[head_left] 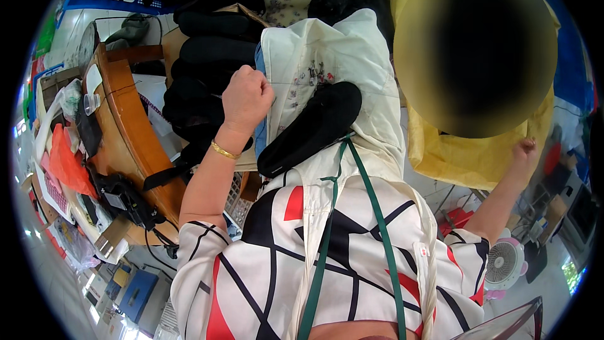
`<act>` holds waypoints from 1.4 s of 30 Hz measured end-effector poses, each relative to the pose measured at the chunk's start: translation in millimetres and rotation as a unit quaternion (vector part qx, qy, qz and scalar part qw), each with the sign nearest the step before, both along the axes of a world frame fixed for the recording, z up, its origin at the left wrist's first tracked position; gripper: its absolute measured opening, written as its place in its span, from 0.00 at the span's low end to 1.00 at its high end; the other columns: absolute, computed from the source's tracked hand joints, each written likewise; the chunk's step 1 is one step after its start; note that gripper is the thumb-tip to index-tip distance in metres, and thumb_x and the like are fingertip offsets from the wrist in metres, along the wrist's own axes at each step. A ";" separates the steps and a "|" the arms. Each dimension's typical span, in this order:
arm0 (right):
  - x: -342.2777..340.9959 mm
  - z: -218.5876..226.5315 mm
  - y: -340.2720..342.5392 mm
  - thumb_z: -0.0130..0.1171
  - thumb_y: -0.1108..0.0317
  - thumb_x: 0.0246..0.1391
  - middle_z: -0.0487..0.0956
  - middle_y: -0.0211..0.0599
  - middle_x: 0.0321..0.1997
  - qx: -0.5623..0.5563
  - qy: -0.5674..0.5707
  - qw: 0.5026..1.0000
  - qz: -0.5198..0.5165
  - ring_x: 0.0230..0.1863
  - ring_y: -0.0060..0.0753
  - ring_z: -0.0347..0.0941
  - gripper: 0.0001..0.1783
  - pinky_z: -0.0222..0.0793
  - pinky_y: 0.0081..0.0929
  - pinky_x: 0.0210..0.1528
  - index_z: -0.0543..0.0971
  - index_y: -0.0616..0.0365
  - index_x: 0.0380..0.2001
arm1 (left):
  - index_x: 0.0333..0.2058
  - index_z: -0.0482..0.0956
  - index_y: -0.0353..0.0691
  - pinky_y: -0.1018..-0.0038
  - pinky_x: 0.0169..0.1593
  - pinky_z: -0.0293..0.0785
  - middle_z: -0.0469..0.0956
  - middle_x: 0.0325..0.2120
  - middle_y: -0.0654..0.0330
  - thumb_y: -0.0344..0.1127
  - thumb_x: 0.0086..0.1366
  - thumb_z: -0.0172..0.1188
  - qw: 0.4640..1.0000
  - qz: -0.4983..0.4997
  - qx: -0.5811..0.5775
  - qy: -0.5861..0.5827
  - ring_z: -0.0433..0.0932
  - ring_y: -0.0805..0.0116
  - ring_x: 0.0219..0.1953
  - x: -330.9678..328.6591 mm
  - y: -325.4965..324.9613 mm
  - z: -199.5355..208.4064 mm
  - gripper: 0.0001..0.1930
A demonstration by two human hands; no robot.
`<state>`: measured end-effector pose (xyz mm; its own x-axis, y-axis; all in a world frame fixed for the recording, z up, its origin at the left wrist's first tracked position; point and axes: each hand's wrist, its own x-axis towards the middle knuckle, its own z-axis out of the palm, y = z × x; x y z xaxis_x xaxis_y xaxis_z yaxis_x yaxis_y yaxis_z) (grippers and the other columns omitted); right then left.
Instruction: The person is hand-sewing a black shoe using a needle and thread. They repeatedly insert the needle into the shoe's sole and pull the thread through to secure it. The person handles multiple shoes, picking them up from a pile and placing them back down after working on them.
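Note:
A black cloth shoe (pixel 314 129) lies tilted across the white apron (pixel 371 75) on my lap. My left hand (pixel 247 97) is closed in a fist at the apron's left edge, next to the row of black shoes (pixel 214 50); what it may hold is hidden. Far to the right, my right hand (pixel 526 149) is closed, its fingers curled beside the lower edge of a big yellow bag (pixel 462 160). A blurred round patch covers much of that bag, and whatever those fingers hold does not show.
A curved wooden table edge (pixel 129 113) stands at the left, with a black device and its cables (pixel 126 201) beside it. Papers, plastic and an orange-red sheet (pixel 68 160) are heaped beyond. A pink and white fan (pixel 505 261) stands low at the right.

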<state>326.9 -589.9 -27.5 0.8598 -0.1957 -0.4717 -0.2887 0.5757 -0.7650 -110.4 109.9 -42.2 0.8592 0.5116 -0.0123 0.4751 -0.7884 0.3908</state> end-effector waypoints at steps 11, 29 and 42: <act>-128.0 1.7 278.0 0.58 0.78 0.59 0.76 0.31 0.40 -0.405 -0.137 0.880 0.208 0.38 0.24 0.74 0.14 0.74 0.22 0.43 0.77 0.59 0.49 | 0.41 0.78 0.29 0.79 0.36 0.73 0.78 0.28 0.61 0.40 0.60 0.70 0.831 0.015 -0.536 0.145 0.74 0.79 0.30 -2.0 -84.2 -6.6 0.19; -266.8 25.8 481.6 0.67 0.70 0.51 0.76 0.38 0.32 -0.351 -0.473 0.591 0.552 0.33 0.41 0.73 0.12 0.70 0.34 0.35 0.81 0.58 0.40 | 0.41 0.75 0.31 0.75 0.36 0.70 0.70 0.31 0.58 0.21 0.55 0.59 0.917 -0.052 -0.394 -0.020 0.70 0.70 0.30 -30.5 -61.2 23.9 0.13; -304.1 2.0 501.6 0.67 0.71 0.48 0.73 0.38 0.28 -0.314 -0.336 0.646 0.609 0.28 0.36 0.72 0.08 0.68 0.32 0.31 0.78 0.60 0.30 | 0.26 0.74 0.36 0.82 0.29 0.62 0.70 0.23 0.74 0.30 0.59 0.71 0.823 0.113 -0.547 -0.099 0.64 0.84 0.27 -33.6 -76.6 26.6 0.12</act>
<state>22.8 -88.2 -25.5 0.5253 0.8482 -0.0681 0.2851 -0.2509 -0.9251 -144.0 33.4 -15.6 0.7844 0.4335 -0.4435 0.4033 0.1867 0.8958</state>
